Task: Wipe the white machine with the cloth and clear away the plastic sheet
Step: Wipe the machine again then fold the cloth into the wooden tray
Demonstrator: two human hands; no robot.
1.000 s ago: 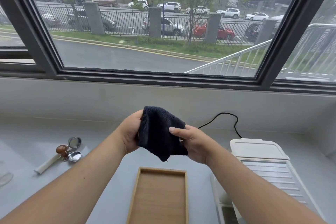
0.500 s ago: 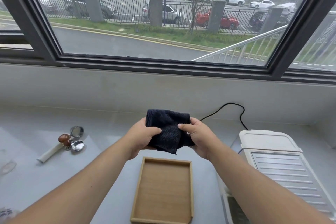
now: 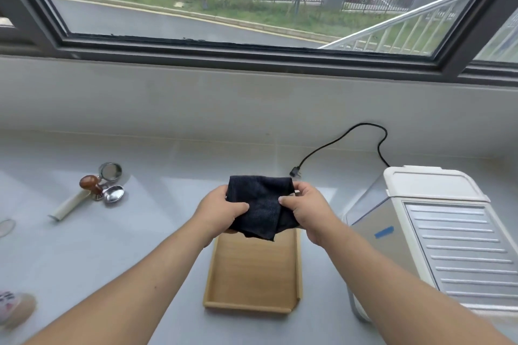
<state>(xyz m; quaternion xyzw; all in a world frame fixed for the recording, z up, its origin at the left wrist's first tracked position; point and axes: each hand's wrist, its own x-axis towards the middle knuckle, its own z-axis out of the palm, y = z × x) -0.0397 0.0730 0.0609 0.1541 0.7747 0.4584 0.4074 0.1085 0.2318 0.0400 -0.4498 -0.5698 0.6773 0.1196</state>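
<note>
while both hands meet over the counter [image 3: 84,255], the far left holds a cluster of small tools: a white-handled tool [image 3: 70,204], a brown knob [image 3: 89,183] and two round metal pieces [image 3: 112,182], all well apart from the left hand [image 3: 221,211]. that hand is clamped on the left edge of the cloth [image 3: 259,206], thumb on top pressing into the dark fabric, fingers hidden beneath. the cloth is bunched and folded between the two hands, held up off the counter, its lower corner hanging over the far end of the tray [image 3: 253,272], which lies just below the wrists. the right hand [image 3: 307,209] grips the cloth's right edge, thumb laid across the front. beyond the right hand a black cord [image 3: 336,143] loops along the counter, its plug lying just past the knuckles. to the right of the right forearm stands the machine [image 3: 437,232], white with a ribbed top and a strip of blue tape [image 3: 384,232] on its near side. i cannot tell where the plastic sheet is.
</note>
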